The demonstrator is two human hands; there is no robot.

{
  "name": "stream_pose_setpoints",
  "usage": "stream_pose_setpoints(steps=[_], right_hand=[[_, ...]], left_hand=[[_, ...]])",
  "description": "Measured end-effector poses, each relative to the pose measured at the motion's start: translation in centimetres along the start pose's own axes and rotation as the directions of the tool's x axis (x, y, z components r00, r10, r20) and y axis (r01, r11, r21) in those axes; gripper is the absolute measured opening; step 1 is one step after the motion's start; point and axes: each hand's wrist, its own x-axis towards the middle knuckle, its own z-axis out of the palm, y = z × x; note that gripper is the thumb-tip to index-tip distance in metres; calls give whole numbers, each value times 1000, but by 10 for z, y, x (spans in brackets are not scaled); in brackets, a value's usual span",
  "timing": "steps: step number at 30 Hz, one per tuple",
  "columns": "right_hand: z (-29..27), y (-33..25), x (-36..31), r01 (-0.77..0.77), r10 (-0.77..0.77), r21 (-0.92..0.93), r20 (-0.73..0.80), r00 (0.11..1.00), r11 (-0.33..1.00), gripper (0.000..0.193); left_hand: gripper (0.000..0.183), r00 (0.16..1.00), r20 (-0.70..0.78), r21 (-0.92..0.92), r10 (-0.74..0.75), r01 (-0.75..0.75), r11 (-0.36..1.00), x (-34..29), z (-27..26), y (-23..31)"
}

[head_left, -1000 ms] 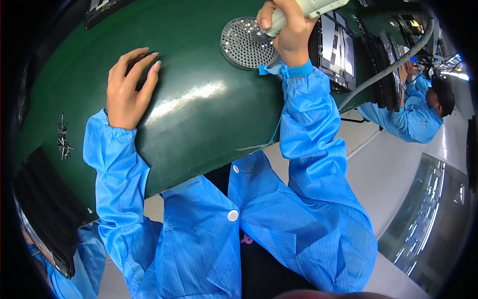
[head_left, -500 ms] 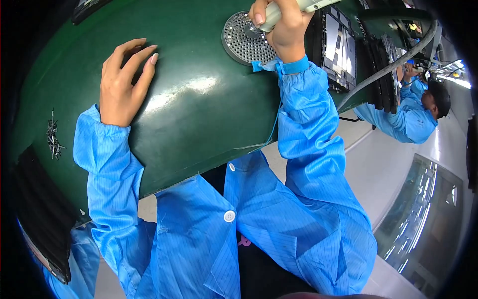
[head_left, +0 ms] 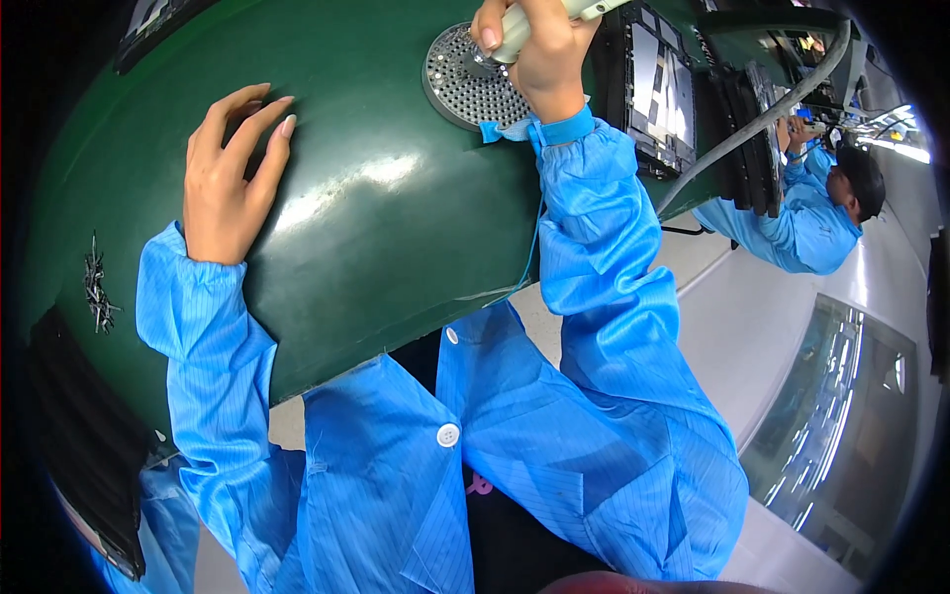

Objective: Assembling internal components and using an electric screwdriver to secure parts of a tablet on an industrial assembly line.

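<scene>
No words, labels, numbers or signs can be read. A small curled pink mark [head_left: 480,483] stands on the black cloth garment [head_left: 515,535] between the flaps of the striped blue coat [head_left: 376,465]; whether it is a letter or a plain motif cannot be told. Any print on the cream-coloured, rounded handheld tool [head_left: 519,32] or the flat black-framed panel with silvery-white plates [head_left: 658,89] is too small or hidden.
</scene>
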Motion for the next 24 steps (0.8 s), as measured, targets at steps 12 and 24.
stream_pose_setpoints(steps=[12,24], right_hand=[[-1,4,-5,-50,50,-15,1,999,999,15],[-4,5,13,-58,59,77,-10,998,995,18]], left_hand=[[21,1000,8,-24,11,-11,1000,-1,0,2],[21,998,-57,-47,30,-33,998,15,-8,-1]])
